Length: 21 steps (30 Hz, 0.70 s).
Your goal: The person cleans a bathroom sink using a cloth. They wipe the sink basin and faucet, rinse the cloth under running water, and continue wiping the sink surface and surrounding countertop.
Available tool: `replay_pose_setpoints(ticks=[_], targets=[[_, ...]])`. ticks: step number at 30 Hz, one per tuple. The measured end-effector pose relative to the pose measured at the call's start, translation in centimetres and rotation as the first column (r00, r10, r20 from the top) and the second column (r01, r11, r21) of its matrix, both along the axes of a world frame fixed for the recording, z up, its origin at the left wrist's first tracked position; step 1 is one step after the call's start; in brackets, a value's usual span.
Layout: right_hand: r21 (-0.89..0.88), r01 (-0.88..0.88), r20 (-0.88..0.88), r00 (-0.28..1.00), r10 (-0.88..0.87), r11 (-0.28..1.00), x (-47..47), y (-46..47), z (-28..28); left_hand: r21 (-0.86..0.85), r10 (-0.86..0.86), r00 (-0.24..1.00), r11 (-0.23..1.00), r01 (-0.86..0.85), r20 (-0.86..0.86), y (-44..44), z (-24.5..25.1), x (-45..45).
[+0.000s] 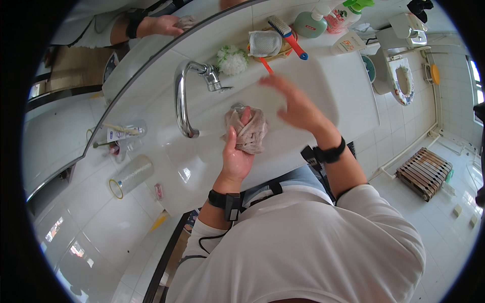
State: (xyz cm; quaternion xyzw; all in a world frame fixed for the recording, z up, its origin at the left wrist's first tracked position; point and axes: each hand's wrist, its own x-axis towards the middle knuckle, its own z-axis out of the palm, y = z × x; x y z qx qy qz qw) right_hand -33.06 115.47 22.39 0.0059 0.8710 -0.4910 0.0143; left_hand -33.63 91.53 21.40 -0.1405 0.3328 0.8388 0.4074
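My left hand holds a crumpled pinkish-beige cloth above the white washbasin. The cloth drapes over the palm, with the thumb and one finger showing. To its right my right hand is raised over the basin, blurred, its fingers apart and nothing in them. A chrome swan-neck faucet stands left of the cloth, and a metal drain fitting shows just past the cloth's far edge.
Along the back ledge sit a white-green mesh bath puff, a scrub brush, a green pump bottle and a tube. A glass tumbler stands at left, below a mirror. A toilet is at right.
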Motion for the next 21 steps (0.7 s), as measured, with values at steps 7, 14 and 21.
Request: replay_pose_setpoints(ticks=[7,14,21], targets=[[0.008,-0.051,0.161,0.986,0.049,0.999,6.0,-4.6,-3.8,-0.058,0.026,0.999,0.998,-0.028,-0.037,1.8,-0.9,-0.4],[-0.713,0.290,0.254,0.955,-0.150,0.639,6.4,-3.5,-4.3,0.101,-0.046,0.918,0.995,0.006,0.394,2.4,-7.0,-0.5],[-0.521,0.282,0.320,0.940,-0.122,0.805,7.8,-2.2,-4.9,0.127,0.132,0.935,0.975,-0.182,0.329,4.2,-10.3,-1.3]])
